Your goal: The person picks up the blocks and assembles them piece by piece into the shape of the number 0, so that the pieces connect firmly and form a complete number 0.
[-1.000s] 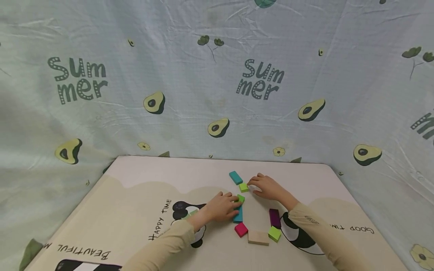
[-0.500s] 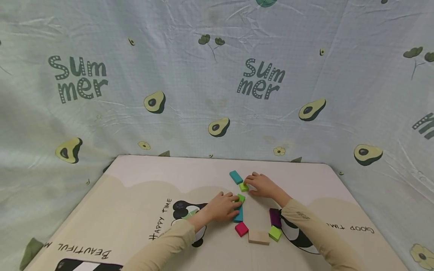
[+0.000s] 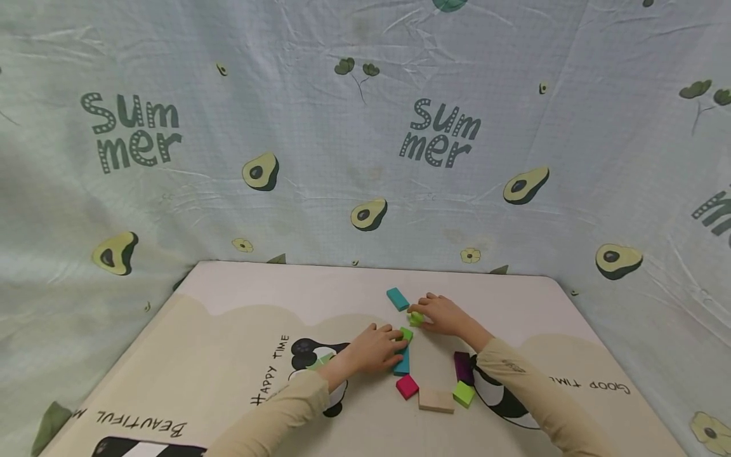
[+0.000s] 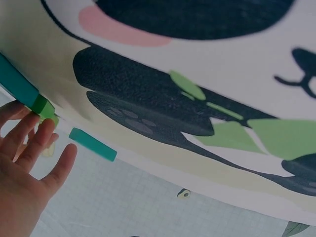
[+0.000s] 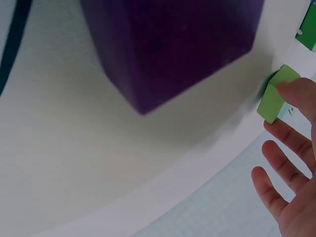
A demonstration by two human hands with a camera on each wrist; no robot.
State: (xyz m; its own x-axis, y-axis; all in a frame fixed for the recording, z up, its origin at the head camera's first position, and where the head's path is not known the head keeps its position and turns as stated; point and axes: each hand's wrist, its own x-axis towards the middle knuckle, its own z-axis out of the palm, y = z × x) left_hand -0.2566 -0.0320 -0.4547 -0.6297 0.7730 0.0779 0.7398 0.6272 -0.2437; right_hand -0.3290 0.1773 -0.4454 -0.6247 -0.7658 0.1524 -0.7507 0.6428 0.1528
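My left hand (image 3: 374,349) rests its fingertips on a green block (image 3: 407,334) and a blue block (image 3: 402,363) standing end to end; its fingers are loosely spread. In the left wrist view these fingers lie against the blue block (image 4: 17,79) and green block (image 4: 43,105). Farther back, my right hand (image 3: 448,315) pinches a lime-green block (image 3: 415,319) between thumb and index finger. The right wrist view shows that lime-green block (image 5: 274,98) tilted in the pinch, other fingers spread. Just beyond it lies a teal block (image 3: 397,299).
Nearer me, a crimson block (image 3: 407,386), a plain wooden block (image 3: 436,400), a second lime-green block (image 3: 463,394) and a purple block (image 3: 464,368) continue the curved row. The printed table (image 3: 240,355) meets a hanging patterned cloth (image 3: 308,216) at its back edge.
My right hand has moved left onto the lime-green block, pinched it and shifted it slightly right, tilting it away from the teal block. My left hand has stayed in place.
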